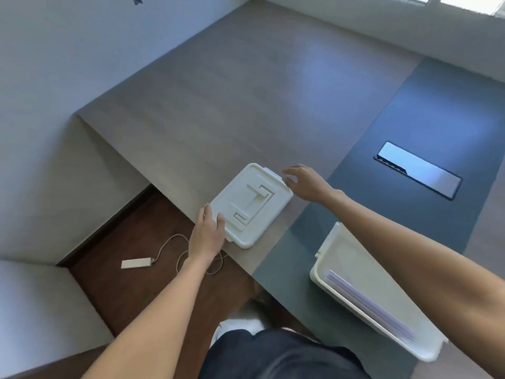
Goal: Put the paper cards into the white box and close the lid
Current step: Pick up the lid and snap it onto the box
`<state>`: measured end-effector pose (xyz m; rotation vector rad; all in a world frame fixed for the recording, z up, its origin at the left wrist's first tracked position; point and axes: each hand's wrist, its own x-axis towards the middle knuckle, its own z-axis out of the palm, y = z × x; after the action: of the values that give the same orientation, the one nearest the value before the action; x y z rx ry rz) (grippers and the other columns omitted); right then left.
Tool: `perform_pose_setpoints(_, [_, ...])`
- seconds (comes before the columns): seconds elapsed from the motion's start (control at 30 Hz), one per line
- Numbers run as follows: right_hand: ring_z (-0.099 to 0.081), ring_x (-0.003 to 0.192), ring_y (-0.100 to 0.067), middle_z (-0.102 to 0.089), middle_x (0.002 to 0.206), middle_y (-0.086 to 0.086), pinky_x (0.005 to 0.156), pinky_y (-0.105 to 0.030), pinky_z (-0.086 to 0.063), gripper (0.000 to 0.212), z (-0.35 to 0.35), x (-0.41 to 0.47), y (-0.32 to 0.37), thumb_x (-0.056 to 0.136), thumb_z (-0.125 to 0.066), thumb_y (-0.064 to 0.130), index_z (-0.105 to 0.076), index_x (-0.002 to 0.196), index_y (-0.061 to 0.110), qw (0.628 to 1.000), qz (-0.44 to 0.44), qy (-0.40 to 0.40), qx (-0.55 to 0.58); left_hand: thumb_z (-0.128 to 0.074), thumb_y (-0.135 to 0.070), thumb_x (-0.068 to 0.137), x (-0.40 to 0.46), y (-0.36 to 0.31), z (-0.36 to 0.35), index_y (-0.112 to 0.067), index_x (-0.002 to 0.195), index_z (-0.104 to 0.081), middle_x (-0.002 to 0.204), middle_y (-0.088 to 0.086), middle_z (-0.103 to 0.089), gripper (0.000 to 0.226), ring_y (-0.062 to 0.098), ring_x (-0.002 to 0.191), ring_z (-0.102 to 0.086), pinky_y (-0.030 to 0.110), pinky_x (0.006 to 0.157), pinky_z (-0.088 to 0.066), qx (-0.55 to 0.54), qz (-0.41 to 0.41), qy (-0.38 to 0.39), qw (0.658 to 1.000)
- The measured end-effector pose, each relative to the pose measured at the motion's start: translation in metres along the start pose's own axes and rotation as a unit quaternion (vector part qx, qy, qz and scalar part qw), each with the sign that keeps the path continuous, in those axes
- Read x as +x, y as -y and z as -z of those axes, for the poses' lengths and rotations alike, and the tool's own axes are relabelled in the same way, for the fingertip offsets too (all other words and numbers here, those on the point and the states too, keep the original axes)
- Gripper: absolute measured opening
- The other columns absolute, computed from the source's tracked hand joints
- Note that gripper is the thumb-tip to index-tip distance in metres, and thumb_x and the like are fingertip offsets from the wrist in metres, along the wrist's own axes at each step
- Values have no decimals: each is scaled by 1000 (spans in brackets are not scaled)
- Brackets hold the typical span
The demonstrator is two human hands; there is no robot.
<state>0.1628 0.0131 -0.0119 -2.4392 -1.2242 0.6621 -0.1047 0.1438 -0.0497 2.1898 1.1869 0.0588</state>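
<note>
The white lid (252,205) lies flat on the table near its left edge, its moulded side up. My left hand (207,233) is at the lid's near-left corner, fingers spread and touching its rim. My right hand (303,181) hovers at the far-right corner, fingers apart and just off the rim. The white box (352,272) stands open at the lower right, partly under my right forearm. Inside it a stack of pale paper cards (369,305) leans against the near wall.
The wooden table (218,105) has a dark blue-grey strip (426,132) with a metal cable hatch (418,169) on the right. Below the table's left edge, a white power strip (136,263) and its cord lie on the brown floor. White walls stand to the left.
</note>
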Motion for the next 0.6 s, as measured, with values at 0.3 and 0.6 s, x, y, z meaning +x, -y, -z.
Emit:
perform_pose_setpoints(0.3, [-33,145,-29,-32,158,-13,117,-40,-29,53,-43,53,4,102,-47,32,-39,150,9,995,-49,79,31,-38,-32,100,4,18,-24,-9,99,-56,110,5,-42,30,20,91,-44,31,82,-31,-94,181,14,979])
perform_pose_setpoints(0.6, [-24,144,-34,-27,157,-12,116,-43,-27,65,-65,54,-6,98,-52,30,-27,153,5,985,-119,70,105,-40,-11,83,32,-6,-36,-1,74,-57,96,11,-46,22,20,69,-42,28,61,-32,-355,363,-37,861])
